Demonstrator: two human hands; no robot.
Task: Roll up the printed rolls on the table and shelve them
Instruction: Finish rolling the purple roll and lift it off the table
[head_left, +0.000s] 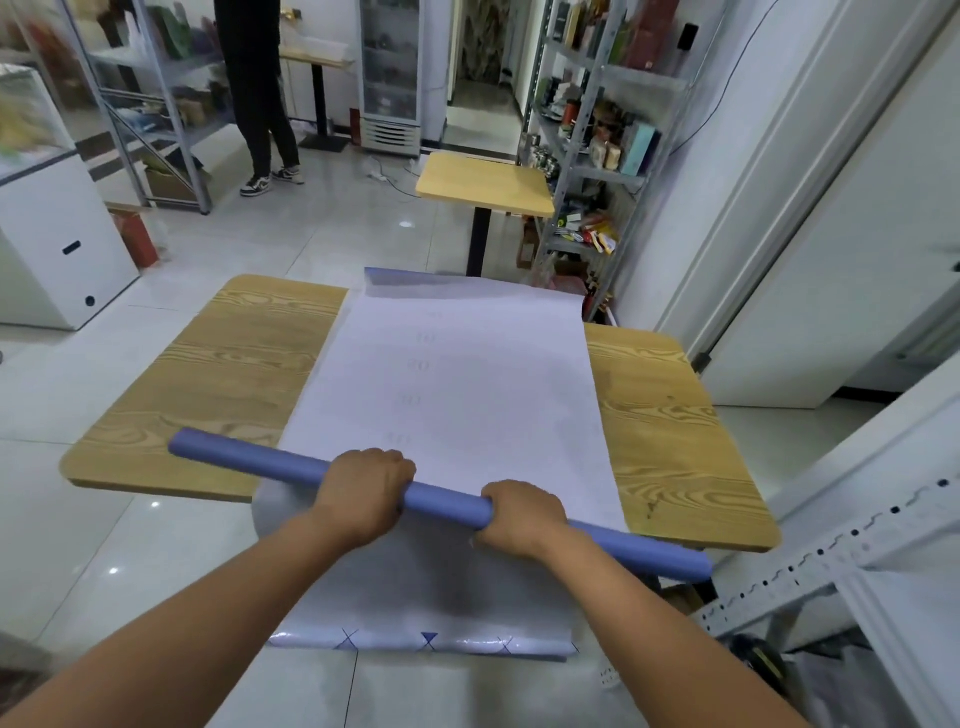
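Both hands are wrapped around a blue roll held crosswise in front of the person. The left hand has its fingers curled over the top. The right hand grips just where a rounded end of the roll shows. Past the right wrist another blue length sticks out lower; I can't tell whether it is the same roll.

Under and beyond the hands a pale lilac printed sheet lies unrolled across the wood-grain table, its near end hanging off below the forearms.

Farther ahead stands a small yellow table, with a metal shelf rack to the right of it.
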